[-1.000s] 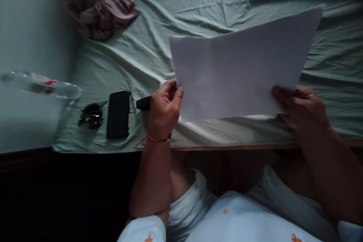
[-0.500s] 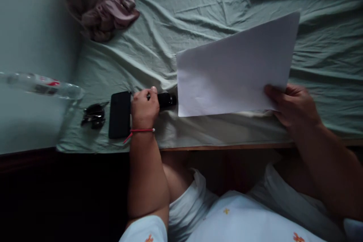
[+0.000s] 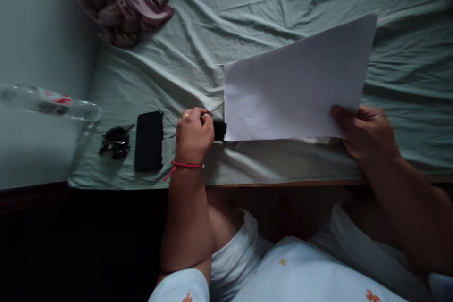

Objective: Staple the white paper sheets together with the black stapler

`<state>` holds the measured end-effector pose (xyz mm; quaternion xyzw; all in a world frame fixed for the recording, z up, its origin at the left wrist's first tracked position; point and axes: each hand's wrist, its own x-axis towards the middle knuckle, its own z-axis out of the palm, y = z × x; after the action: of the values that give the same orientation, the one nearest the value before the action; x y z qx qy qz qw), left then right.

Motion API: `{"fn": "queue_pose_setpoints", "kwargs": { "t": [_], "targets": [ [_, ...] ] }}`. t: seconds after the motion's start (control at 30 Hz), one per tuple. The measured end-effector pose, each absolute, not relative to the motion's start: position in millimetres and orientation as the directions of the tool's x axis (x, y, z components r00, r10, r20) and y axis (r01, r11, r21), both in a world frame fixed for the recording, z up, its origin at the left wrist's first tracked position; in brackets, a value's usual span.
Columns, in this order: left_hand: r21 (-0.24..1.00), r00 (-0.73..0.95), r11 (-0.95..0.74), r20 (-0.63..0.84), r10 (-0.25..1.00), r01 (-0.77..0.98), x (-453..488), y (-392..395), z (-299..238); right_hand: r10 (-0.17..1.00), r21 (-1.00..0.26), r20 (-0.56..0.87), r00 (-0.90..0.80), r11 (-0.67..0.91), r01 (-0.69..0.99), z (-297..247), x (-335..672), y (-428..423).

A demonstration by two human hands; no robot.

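The right hand (image 3: pixel 371 132) holds the white paper (image 3: pixel 290 85) by its near right corner, its grip clamped with the thumb on top. The paper slants above the green cloth (image 3: pixel 244 14) covering the desk (image 3: pixel 293 182), its far right corner raised. The left hand (image 3: pixel 194 134) has its grip closed around a black object (image 3: pixel 220 130), whose right end meets the paper's near left corner; whether the paper enters it, I cannot tell. Left of that hand lie a black phone (image 3: pixel 148 141) and, further left, a small dark shiny item (image 3: pixel 115 142). A clear bottle (image 3: pixel 53 102) is at the far left; a crumpled pink garment (image 3: pixel 138 7) lies on the far left of the cloth.
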<state>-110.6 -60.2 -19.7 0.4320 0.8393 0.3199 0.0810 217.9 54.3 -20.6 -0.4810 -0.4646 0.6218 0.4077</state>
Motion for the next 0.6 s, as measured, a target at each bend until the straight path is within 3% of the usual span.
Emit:
{"fn": "queue_pose_setpoints", "kwargs": {
  "t": [0.2, 0.3, 0.43, 0.6],
  "targets": [
    [0.344, -0.586, 0.55, 0.003, 0.81, 0.761, -94, -64, -2, 0.961, -0.977, -0.19, -0.204, -0.206, -0.062, -22, 217, 53],
    [0.241, -0.596, 0.576, 0.014, 0.803, 0.781, -87, -63, 6, 0.96, -0.979, -0.181, -0.212, -0.197, -0.055, -22, 217, 52],
    [0.284, -0.602, 0.565, 0.057, 0.797, 0.775, -89, -56, 3, 0.959, -0.981, -0.172, -0.223, -0.188, -0.055, -23, 218, 51],
    [0.267, -0.549, 0.546, -0.068, 0.833, 0.794, -91, -50, -2, 0.957, -0.981, -0.173, -0.232, -0.189, -0.049, -26, 218, 53]
  ]
}}
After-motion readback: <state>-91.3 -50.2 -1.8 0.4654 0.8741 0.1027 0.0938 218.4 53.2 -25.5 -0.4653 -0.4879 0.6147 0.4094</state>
